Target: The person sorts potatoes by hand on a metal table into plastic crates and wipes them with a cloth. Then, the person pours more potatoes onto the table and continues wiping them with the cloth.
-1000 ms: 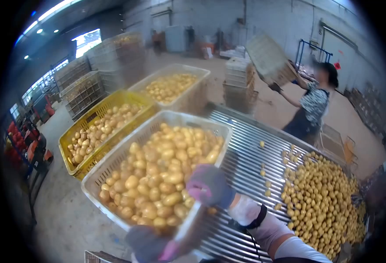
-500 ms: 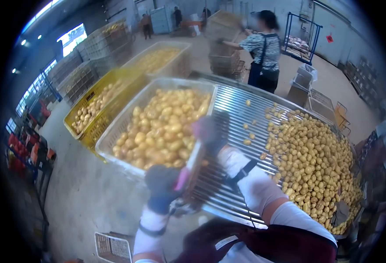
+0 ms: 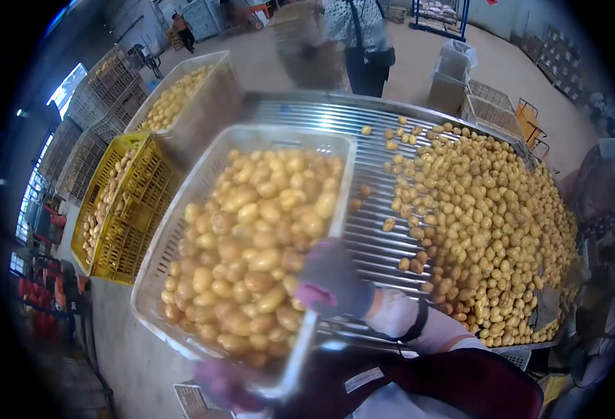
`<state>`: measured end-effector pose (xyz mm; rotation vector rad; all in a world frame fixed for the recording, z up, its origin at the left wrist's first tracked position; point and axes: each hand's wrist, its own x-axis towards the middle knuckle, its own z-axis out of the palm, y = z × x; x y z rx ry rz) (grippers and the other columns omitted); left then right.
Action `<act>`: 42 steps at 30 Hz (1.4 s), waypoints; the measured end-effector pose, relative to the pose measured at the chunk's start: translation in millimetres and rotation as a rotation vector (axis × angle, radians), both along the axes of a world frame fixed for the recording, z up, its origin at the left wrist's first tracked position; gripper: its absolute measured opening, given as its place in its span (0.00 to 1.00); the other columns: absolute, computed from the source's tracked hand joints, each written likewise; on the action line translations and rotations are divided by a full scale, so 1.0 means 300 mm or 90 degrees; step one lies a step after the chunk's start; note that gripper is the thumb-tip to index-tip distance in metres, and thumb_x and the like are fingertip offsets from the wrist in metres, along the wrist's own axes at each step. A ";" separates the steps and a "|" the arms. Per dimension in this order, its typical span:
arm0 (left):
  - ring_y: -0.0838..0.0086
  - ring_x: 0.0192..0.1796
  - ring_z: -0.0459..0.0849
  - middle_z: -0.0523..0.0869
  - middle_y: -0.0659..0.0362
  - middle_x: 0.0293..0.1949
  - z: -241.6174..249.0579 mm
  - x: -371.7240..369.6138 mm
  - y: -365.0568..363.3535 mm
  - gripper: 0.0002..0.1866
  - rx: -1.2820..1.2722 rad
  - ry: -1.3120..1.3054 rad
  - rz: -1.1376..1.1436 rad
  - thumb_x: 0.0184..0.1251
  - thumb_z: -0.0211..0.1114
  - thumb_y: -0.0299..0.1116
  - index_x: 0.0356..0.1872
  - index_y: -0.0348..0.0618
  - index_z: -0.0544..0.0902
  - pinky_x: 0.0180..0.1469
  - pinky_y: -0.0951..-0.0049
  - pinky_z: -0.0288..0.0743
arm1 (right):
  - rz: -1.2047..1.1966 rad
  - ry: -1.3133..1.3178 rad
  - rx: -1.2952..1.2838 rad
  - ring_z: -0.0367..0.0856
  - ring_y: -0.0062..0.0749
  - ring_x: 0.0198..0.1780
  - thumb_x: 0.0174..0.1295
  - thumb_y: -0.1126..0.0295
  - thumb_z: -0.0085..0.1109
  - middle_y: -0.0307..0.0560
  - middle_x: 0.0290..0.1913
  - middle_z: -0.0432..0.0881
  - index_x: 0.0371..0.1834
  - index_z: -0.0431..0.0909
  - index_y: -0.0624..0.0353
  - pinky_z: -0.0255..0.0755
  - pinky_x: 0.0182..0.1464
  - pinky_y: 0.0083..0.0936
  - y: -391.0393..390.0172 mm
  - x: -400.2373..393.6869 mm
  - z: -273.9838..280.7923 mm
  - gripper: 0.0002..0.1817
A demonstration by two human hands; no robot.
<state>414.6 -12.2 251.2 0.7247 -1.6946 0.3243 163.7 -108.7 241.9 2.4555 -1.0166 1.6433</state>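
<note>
Head view, nearest first: the left hand [image 3: 227, 384], in a dark glove and blurred, is clamped on the near corner of a grey crate [image 3: 181, 209] heaped with yellow potatoes [image 3: 258, 237]. The right hand [image 3: 332, 279], gloved in purple-grey, has its grip closed over the crate's right rim, near that same end. The crate is held up off the floor, its right rim lying along the left edge of the steel slatted tabletop [image 3: 370, 241]; whether it touches the slats I cannot tell.

Across the right half of the tabletop, out to its right edge, lies a big loose pile of potatoes [image 3: 489, 216], with a few strays on the bare slats between pile and crate.

Left of the held crate a yellow crate [image 3: 122, 209] of potatoes stands on the floor [image 3: 122, 349], and beyond it a second grey crate [image 3: 202, 98], also filled. Stacked wire crates [image 3: 108, 94] stand further left. Past the far edge of the tabletop a person [image 3: 363, 42] in a patterned top stands holding a blurred box [image 3: 300, 35].
</note>
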 end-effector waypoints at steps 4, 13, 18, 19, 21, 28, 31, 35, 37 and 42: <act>0.61 0.34 0.81 0.81 0.58 0.26 -0.040 -0.012 -0.028 0.22 -0.033 0.004 0.020 0.71 0.55 0.51 0.25 0.44 0.78 0.39 0.58 0.75 | 0.001 0.002 -0.005 0.72 0.38 0.27 0.48 0.58 0.65 0.37 0.22 0.72 0.12 0.71 0.44 0.62 0.31 0.37 0.059 -0.100 0.012 0.14; 0.59 0.39 0.81 0.81 0.58 0.30 -0.106 -0.097 -0.077 0.21 -0.046 0.009 -0.004 0.72 0.52 0.53 0.33 0.45 0.77 0.43 0.54 0.75 | -0.195 -0.223 0.216 0.59 0.53 0.75 0.65 0.50 0.64 0.63 0.72 0.61 0.74 0.59 0.61 0.51 0.75 0.46 0.157 -0.113 -0.099 0.41; 0.58 0.42 0.82 0.82 0.58 0.33 -0.118 -0.120 -0.078 0.21 -0.045 0.007 -0.015 0.73 0.50 0.55 0.38 0.46 0.77 0.46 0.52 0.75 | -0.032 -0.390 0.460 0.45 0.50 0.82 0.66 0.50 0.64 0.65 0.80 0.49 0.81 0.38 0.68 0.40 0.81 0.44 0.174 -0.119 -0.196 0.55; 0.58 0.42 0.82 0.82 0.57 0.34 -0.120 -0.128 -0.078 0.21 -0.044 0.005 -0.015 0.73 0.50 0.55 0.39 0.46 0.77 0.46 0.51 0.75 | 0.012 -0.431 0.487 0.44 0.49 0.82 0.65 0.51 0.65 0.64 0.80 0.49 0.81 0.39 0.68 0.40 0.81 0.42 0.175 -0.122 -0.195 0.55; 0.57 0.44 0.82 0.82 0.57 0.35 -0.120 -0.136 -0.084 0.22 -0.045 0.003 -0.017 0.73 0.49 0.55 0.41 0.46 0.77 0.47 0.50 0.75 | 0.042 -0.463 0.488 0.44 0.47 0.82 0.65 0.54 0.66 0.63 0.80 0.50 0.81 0.39 0.69 0.41 0.81 0.40 0.158 -0.136 -0.189 0.54; 0.56 0.48 0.82 0.83 0.57 0.39 -0.119 -0.148 -0.102 0.24 -0.028 0.010 -0.024 0.74 0.47 0.57 0.47 0.47 0.76 0.51 0.47 0.75 | -0.013 -0.449 0.438 0.48 0.41 0.81 0.64 0.60 0.66 0.60 0.80 0.52 0.81 0.41 0.69 0.44 0.80 0.37 0.086 -0.127 -0.154 0.52; 0.55 0.49 0.83 0.83 0.57 0.40 -0.145 -0.139 -0.094 0.25 -0.043 0.023 -0.035 0.74 0.45 0.58 0.50 0.48 0.76 0.52 0.46 0.75 | -0.048 -0.432 0.409 0.52 0.40 0.80 0.65 0.62 0.64 0.60 0.79 0.56 0.81 0.44 0.70 0.48 0.79 0.36 0.035 -0.122 -0.142 0.48; 0.54 0.52 0.83 0.83 0.57 0.42 -0.182 -0.110 -0.061 0.26 -0.073 0.037 -0.056 0.75 0.44 0.59 0.53 0.48 0.75 0.54 0.44 0.75 | 0.012 -0.622 0.478 0.79 0.45 0.61 0.72 0.52 0.56 0.62 0.64 0.77 0.73 0.65 0.69 0.72 0.64 0.38 -0.125 -0.206 -0.229 0.36; 0.54 0.53 0.83 0.83 0.56 0.44 -0.204 -0.112 -0.063 0.27 -0.084 0.038 -0.071 0.75 0.43 0.60 0.55 0.48 0.75 0.55 0.43 0.75 | -0.040 -0.552 0.491 0.82 0.39 0.55 0.75 0.57 0.54 0.53 0.58 0.83 0.66 0.75 0.65 0.76 0.57 0.34 -0.180 -0.395 -0.327 0.25; 0.53 0.56 0.83 0.84 0.56 0.46 -0.267 -0.144 -0.129 0.30 -0.131 0.038 -0.158 0.76 0.42 0.61 0.60 0.49 0.75 0.57 0.41 0.75 | -0.281 -0.030 0.549 0.81 0.40 0.50 0.73 0.62 0.53 0.49 0.50 0.83 0.61 0.77 0.60 0.75 0.55 0.37 -0.089 -0.391 -0.975 0.18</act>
